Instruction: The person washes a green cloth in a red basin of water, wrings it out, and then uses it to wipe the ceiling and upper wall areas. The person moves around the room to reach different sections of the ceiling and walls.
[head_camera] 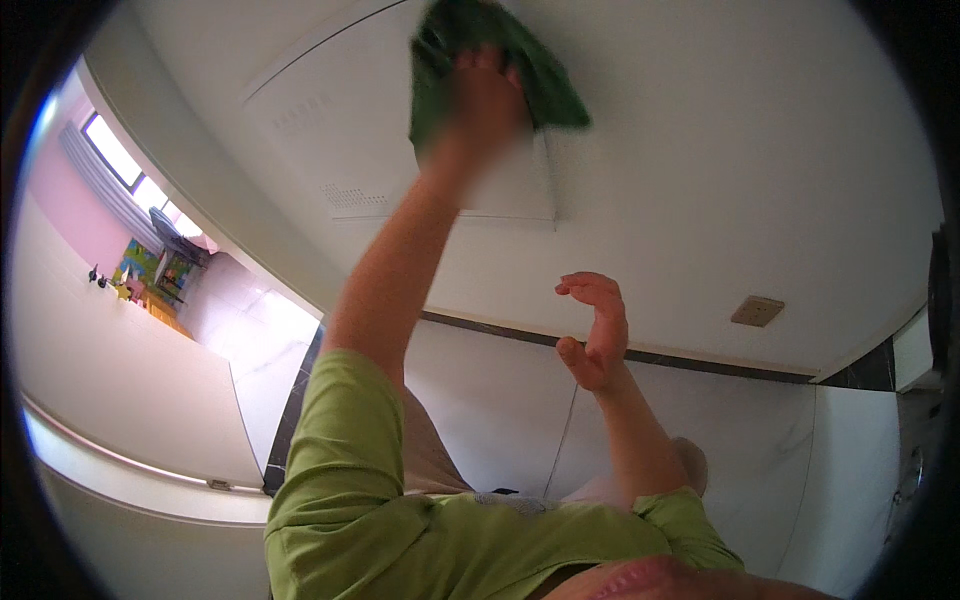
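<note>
My left hand (487, 101) is stretched far forward, its palm and fingers flat on a dark green cloth (551, 94). The cloth is spread against a white wall panel (360, 150) with small vent holes, and covers the panel's upper right part. Blur hides part of this hand. My right hand (604, 326) holds nothing and hangs lower, in front of the wall, with fingers bent and thumb apart.
A wall plate (757, 310) sits low on the white wall (712, 165). At left, beside an open door (127, 360), a doorway shows a room with a chair (176, 238). White tiles (487, 382) cover the floor; a dark skirting strip (690, 364) runs along the wall's foot.
</note>
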Tool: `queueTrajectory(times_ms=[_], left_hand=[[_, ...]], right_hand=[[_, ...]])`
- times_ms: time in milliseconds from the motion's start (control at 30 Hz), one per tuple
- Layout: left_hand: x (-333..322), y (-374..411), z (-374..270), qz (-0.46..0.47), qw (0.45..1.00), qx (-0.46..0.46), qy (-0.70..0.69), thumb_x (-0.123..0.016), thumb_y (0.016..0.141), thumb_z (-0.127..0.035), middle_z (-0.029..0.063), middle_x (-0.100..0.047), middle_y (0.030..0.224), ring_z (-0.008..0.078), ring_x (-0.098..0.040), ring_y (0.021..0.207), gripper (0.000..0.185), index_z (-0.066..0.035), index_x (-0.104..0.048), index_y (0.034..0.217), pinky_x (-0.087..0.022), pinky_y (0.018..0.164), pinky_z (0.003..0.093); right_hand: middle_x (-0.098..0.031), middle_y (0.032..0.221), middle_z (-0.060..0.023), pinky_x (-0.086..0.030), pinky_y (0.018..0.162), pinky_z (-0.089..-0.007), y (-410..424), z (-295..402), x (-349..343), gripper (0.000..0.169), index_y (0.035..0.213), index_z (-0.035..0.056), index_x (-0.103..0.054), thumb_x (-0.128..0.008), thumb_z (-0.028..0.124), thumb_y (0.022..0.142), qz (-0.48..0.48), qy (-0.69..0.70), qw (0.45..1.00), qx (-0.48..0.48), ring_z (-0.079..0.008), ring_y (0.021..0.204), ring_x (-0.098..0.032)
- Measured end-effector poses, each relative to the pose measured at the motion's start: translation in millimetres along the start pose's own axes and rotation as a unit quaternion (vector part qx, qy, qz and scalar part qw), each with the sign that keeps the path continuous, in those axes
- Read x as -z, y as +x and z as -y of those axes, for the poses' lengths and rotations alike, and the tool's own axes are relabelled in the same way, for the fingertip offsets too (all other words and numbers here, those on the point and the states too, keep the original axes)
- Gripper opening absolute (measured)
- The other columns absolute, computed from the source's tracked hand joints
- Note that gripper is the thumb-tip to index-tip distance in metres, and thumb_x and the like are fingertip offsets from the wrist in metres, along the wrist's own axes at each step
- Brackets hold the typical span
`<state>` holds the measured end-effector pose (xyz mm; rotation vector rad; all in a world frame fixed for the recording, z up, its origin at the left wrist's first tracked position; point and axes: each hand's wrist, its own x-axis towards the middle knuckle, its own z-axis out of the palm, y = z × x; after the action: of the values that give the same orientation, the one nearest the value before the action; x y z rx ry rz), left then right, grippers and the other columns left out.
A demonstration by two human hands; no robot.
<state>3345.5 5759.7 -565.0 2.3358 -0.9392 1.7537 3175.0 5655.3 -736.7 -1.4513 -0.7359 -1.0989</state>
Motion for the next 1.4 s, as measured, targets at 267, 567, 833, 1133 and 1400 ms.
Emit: queueTrajectory(times_ms=[267, 567, 833, 1133, 1400], left_hand=[[14, 52, -2, -0.085, 0.991, 0.103, -0.027, -0.041, 0.088, -0.025, 0.0232, -0.042, 0.118, 0.0399, -0.042, 0.107, 0.041, -0.001, -0.039, 0.121, -0.035, 0.091, 0.0482], [-19, -81, -41, 0.067, 0.993, 0.040, -0.091, -0.048, 0.084, -0.022, 0.0212, -0.048, 0.100, 0.0390, -0.050, 0.087, 0.031, -0.005, -0.046, 0.110, -0.042, 0.075, 0.0465], [-24, -139, -60, 0.122, 0.981, 0.011, -0.149, -0.051, 0.084, -0.025, 0.0186, -0.054, 0.096, 0.0357, -0.055, 0.083, 0.031, -0.007, -0.049, 0.109, -0.046, 0.069, 0.0445], [9, 12, -24, 0.028, 0.999, 0.042, -0.009, -0.040, 0.089, -0.030, 0.0269, -0.043, 0.112, 0.0432, -0.045, 0.101, 0.043, -0.001, -0.036, 0.121, -0.040, 0.085, 0.0503], [0, 47, -14, -0.046, 0.984, 0.163, 0.049, -0.044, 0.089, -0.025, 0.0262, -0.033, 0.133, 0.0431, -0.031, 0.121, 0.052, 0.004, -0.031, 0.130, -0.024, 0.103, 0.0471]], right_hand=[[-0.056, 0.101, -0.0156, -0.044, 0.077, -0.0364, 2, 1, 11, 0.039, 0.105, 0.0024, -0.048, -0.060, 0.031, 0.082, -0.004, 0.001, 0.999, -0.035, -0.0280, 0.091, -0.054], [-0.057, 0.097, -0.0149, -0.046, 0.070, -0.0348, 1, 4, 13, 0.034, 0.103, 0.0027, -0.049, -0.060, 0.026, 0.081, 0.019, -0.010, 0.999, -0.041, -0.0252, 0.081, -0.055], [-0.058, 0.093, -0.0133, -0.046, 0.063, -0.0319, -1, 10, 7, 0.034, 0.103, 0.0030, -0.048, -0.059, 0.027, 0.082, 0.049, -0.021, 0.997, -0.052, -0.0234, 0.073, -0.055], [-0.059, 0.091, -0.0124, -0.048, 0.061, -0.0321, -4, 5, 16, 0.033, 0.101, 0.0037, -0.050, -0.061, 0.029, 0.082, 0.051, -0.060, 0.996, -0.031, -0.0230, 0.069, -0.056], [-0.060, 0.089, -0.0116, -0.047, 0.058, -0.0298, 3, 3, 25, 0.032, 0.099, 0.0035, -0.052, -0.061, 0.028, 0.081, 0.014, -0.028, 0.997, -0.066, -0.0211, 0.065, -0.056]])
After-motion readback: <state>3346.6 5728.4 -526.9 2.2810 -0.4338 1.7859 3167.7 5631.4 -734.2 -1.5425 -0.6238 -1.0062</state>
